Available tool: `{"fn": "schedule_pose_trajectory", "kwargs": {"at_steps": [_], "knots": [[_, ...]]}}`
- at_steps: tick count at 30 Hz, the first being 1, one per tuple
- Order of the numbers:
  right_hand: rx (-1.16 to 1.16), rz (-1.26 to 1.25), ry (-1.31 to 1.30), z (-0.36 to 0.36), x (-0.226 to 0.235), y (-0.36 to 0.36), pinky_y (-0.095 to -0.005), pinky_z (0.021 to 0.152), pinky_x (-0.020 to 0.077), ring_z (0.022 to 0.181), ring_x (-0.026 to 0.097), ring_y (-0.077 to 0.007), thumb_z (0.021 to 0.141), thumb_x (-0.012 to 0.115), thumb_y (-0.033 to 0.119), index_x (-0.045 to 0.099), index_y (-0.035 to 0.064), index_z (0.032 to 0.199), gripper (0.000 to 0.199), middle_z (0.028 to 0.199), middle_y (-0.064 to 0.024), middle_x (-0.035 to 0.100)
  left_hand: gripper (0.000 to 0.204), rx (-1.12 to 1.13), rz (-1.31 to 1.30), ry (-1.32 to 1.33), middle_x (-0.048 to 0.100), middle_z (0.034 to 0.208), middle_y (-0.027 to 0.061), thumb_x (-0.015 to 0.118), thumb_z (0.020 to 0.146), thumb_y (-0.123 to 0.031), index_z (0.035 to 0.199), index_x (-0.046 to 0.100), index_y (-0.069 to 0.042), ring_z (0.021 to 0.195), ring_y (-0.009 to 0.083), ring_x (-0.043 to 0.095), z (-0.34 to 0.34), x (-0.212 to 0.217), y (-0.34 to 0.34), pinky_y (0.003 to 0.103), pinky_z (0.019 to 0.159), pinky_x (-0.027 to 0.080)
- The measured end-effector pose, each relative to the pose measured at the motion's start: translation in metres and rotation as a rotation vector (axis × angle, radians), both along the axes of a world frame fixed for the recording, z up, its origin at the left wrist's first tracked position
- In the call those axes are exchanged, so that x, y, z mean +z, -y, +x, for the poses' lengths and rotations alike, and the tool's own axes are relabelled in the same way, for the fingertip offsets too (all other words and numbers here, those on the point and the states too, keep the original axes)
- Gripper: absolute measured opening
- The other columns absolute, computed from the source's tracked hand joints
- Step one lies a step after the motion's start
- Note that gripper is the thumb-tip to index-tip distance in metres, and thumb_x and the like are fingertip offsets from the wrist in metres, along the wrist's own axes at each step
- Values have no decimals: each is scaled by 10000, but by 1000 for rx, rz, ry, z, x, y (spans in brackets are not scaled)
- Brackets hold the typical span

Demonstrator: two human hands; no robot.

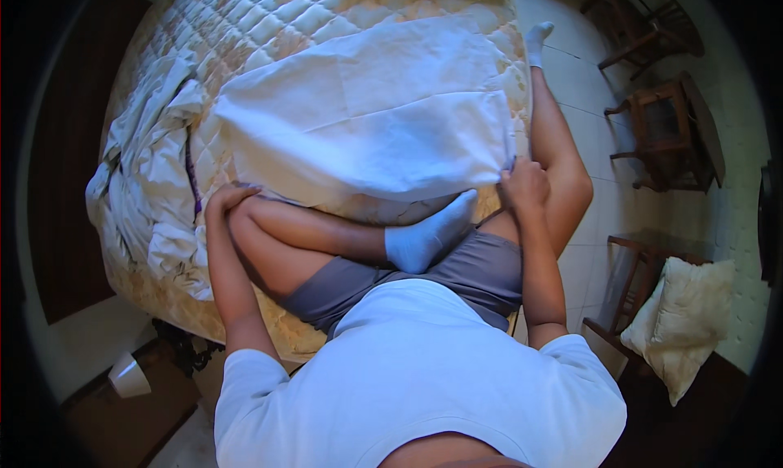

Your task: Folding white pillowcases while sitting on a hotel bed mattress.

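A white cloth [351, 125] like a pillowcase or folded sheet lies spread on the quilted mattress [285, 15] in front of me, lightly creased. My right hand [524, 183] is closed on its near right corner, beside my right thigh. Over my bent left knee lies my left hand [232, 197], its fingers stretched out near the cloth's near left corner; whether the fingertips touch the cloth is hard to make out. My left foot, in a light blue sock [428, 236], is tucked in just below the cloth's near edge.
Crumpled white fabric [151, 174] is heaped at the mattress's left side. My right leg hangs over the right edge. Wooden chairs [652, 28] and a small wooden cabinet [661, 124] stand on the tiled floor at right. A cream cushion [681, 317] rests on another chair.
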State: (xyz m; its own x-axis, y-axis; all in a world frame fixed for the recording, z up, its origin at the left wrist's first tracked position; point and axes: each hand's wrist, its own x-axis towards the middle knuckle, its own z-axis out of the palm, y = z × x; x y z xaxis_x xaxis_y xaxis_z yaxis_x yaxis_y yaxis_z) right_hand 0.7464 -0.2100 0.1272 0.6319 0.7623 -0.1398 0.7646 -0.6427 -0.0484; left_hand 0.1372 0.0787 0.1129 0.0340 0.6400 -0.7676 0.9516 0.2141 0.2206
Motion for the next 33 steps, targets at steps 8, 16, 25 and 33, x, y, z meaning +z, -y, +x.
{"fn": "schedule_pose_trajectory", "kwargs": {"at_steps": [8, 16, 25, 33], "knots": [[-195, 940, -1066, 75, -22, -1, -240, 775, 575, 859, 695, -92, 983, 730, 44, 745, -9, 1136, 163, 979, -53, 758, 353, 496, 220, 640, 746, 1054, 78, 737, 1000, -294, 1194, 687, -3, 842, 209, 735, -42, -19, 4, 339, 796, 598], [-89, 1081, -993, 94, 37, 10, -178, 767, 495, 828, 615, -36, 1046, 678, 63, 670, 34, 1174, 132, 898, 25, 676, 167, 891, 774, 1106, 736, 1032, 31, 734, 1023, -189, 1135, 654, -97, 889, 131, 724, -57, 88, 69, 281, 740, 607], [391, 127, -1064, 57, 119, 24, -247, 703, 522, 812, 663, -86, 839, 762, -59, 712, 9, 1206, 376, 851, 4, 701, 218, 773, 805, 1068, 745, 1076, 17, 730, 1027, -179, 1211, 716, -64, 958, 121, 724, -75, 157, 89, 285, 863, 609], [395, -100, -525, 37, 71, 47, -379, 731, 566, 786, 718, -265, 755, 793, 39, 779, 34, 940, 185, 849, -125, 725, 191, 437, 799, 730, 706, 1106, 5, 708, 1037, -176, 1172, 729, -43, 1030, 91, 659, -111, 141, 97, 280, 911, 543]]}}
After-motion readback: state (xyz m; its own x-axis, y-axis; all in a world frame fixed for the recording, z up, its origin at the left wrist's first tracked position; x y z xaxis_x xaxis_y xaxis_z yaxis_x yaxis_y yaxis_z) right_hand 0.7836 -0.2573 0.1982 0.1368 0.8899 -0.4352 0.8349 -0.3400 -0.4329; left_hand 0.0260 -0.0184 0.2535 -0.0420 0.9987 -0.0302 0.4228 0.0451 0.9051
